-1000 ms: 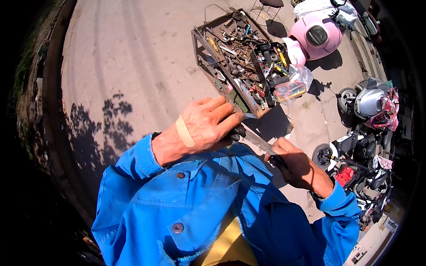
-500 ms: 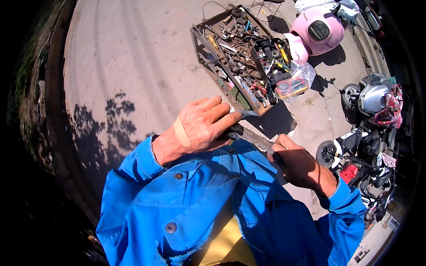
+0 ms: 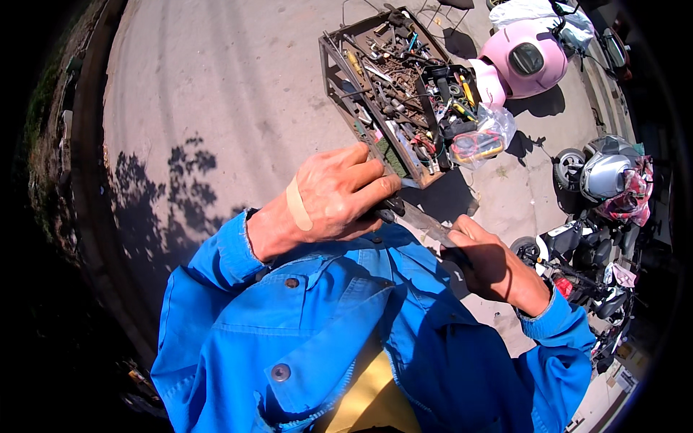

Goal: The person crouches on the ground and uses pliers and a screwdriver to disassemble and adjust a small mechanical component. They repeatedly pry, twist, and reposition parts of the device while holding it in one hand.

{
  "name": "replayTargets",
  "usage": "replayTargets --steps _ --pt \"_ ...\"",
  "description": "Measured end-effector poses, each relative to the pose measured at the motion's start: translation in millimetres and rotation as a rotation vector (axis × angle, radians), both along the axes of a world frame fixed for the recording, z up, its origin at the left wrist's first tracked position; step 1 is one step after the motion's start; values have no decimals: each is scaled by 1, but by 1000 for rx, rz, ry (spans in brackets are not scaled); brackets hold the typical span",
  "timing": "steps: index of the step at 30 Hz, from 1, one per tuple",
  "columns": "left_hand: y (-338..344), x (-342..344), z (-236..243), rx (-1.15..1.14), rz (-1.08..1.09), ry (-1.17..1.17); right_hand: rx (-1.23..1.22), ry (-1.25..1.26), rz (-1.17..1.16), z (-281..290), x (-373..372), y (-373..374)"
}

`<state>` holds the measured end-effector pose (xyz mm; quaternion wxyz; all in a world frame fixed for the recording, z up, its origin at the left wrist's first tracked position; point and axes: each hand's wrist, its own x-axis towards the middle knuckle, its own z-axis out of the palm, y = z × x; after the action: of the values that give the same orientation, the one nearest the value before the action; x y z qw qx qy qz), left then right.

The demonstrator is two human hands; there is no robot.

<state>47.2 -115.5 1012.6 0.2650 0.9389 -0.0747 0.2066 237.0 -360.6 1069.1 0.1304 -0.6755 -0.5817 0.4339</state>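
Holding a grey metal blade (image 3: 424, 221) by its dark handle (image 3: 455, 255), right of frame centre, is the right hand (image 3: 489, 261); left hand (image 3: 333, 193) is gripping a dark piece (image 3: 391, 206) at the other end. Work is seemingly continuing, no finish showing; remainder unclear.

Looks like an open-air scooter repair yard: sunlit paved ground (image 3: 238, 86), framed tray (image 3: 431, 177) heaped with hand tools (image 3: 397, 79), pink scooter (image 3: 548, 72) near it, silver scooter (image 3: 605, 175) and more two-wheelers (image 3: 577, 249) parked along the right side
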Motion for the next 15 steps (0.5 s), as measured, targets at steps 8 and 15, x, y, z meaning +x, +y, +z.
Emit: replayTargets --steps 8,15 --pt "-2 -4 -4 -24 35 -40 -3 81 -37 0 1 3" --pt "-2 -5 -5 -14 59 -59 54 83 39 -7 7 2"
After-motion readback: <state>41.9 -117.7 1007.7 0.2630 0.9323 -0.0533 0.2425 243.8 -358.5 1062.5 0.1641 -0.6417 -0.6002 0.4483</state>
